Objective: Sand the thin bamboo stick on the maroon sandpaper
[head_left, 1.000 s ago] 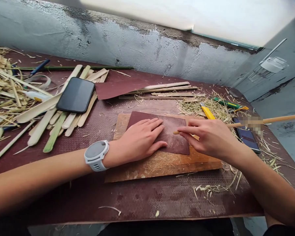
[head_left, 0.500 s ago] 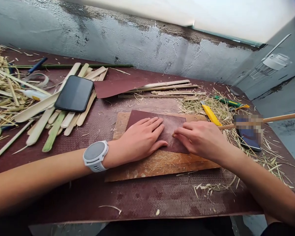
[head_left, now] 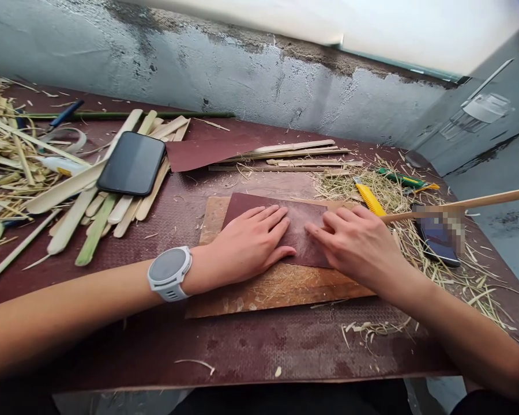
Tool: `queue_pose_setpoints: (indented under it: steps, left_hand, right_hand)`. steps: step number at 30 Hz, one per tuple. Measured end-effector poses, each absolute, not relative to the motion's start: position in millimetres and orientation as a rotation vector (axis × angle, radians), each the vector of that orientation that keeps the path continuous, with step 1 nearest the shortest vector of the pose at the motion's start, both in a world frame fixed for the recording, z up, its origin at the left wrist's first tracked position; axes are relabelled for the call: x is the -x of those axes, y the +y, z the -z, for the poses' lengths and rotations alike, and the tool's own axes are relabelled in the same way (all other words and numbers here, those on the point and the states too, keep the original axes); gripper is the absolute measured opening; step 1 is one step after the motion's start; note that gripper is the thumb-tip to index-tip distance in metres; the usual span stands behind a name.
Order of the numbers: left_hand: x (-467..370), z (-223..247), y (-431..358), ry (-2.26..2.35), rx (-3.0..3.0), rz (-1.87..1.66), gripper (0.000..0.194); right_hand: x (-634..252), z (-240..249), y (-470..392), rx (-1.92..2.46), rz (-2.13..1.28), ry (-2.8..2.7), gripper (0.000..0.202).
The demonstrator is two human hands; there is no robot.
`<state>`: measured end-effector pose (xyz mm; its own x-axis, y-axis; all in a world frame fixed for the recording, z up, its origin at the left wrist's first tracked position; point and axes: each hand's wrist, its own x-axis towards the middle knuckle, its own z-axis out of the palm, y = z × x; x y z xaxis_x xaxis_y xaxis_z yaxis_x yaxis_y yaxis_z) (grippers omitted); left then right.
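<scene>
A dark red sheet of sandpaper (head_left: 300,230), dusted pale in its middle, lies on a wooden board (head_left: 259,294). My left hand (head_left: 255,237), with a watch on the wrist, rests flat on the sandpaper, its fingers stretched out. Over the sheet's right part, my right hand (head_left: 350,242) is closed around a thin wooden stick (head_left: 488,200). The stick's long end sticks out to the right past the hand; its near end is hidden by the fingers at the sandpaper's surface.
A phone (head_left: 132,163) lies on flat bamboo strips (head_left: 71,222) at left. Another sandpaper sheet (head_left: 207,153) is behind the board. A yellow cutter (head_left: 369,197), a green cutter (head_left: 402,178), shavings (head_left: 341,187) and a second phone (head_left: 436,242) lie at right. A wall (head_left: 225,69) bounds the back.
My right hand has shifted slightly and its fingers have rolled, and the stick's far end stands a little higher. The left hand stays flat in place.
</scene>
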<state>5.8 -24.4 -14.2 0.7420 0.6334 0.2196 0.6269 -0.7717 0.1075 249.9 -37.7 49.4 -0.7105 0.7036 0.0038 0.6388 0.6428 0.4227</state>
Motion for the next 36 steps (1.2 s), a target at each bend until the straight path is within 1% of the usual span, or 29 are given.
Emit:
queue_pose_setpoints:
  steps: [3,8,13,17,21,27,31,36]
  left_hand:
    - [-6,15,-24,1.063,-2.904,-0.382,0.066]
    - [-6,15,-24,1.065,-2.942,-0.380,0.067]
    - [-7,14,-25,1.085,-2.963,-0.399,0.067]
    - [-6,14,-25,1.064,-2.952,-0.400,0.067]
    - [-6,14,-25,1.070,-2.940,-0.394,0.066]
    - [-7,16,-25,1.068,-2.957,-0.407,0.067]
    - [-7,17,-25,1.084,-2.953,-0.391,0.066]
    - [-7,17,-25,1.083,-2.925,-0.418,0.063]
  right_hand:
    - [-253,-51,-33,-1.155,-0.583,2.684,0.019]
    - [-250,-49,-36,-1.055,-0.556,2.763,0.019]
    - [-252,-49,-33,-1.157,-0.552,2.724,0.018]
    - [-252,-48,-36,-1.015,-0.467,2.814,0.020]
    - [-254,-47,-33,-1.119,-0.488,2.749,0.015]
    - [-249,-47,-42,-1.015,-0.495,2.784,0.023]
    - [-253,-48,-38,-1.132,-0.463,2.731,0.018]
    - [-258,-50,-29,-1.150,-0.462,2.778,0.013]
